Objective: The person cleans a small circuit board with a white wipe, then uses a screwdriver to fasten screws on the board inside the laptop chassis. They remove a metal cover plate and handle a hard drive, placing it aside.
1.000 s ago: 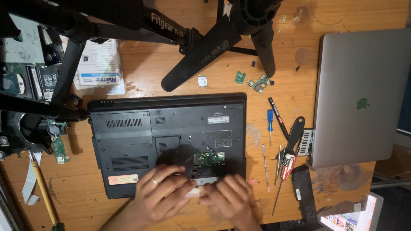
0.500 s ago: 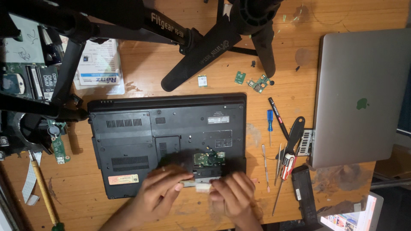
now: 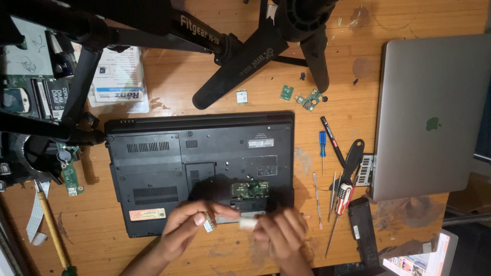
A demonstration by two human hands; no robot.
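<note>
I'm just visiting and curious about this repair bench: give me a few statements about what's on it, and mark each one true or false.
1. The black laptop lies bottom side up on the wooden table. True.
2. The silver laptop is open. False: its lid is shut.
3. The left hand pinches a small pale part in its fingertips. True.
4. The blue screwdriver lies left of the black laptop. False: it lies to its right.
5. The right hand rests on the silver laptop. False: it is at the black laptop's near edge.

A repair workbench: opened laptop [image 3: 199,174], screwdrivers [image 3: 337,168], loose circuit boards [image 3: 307,99]
</note>
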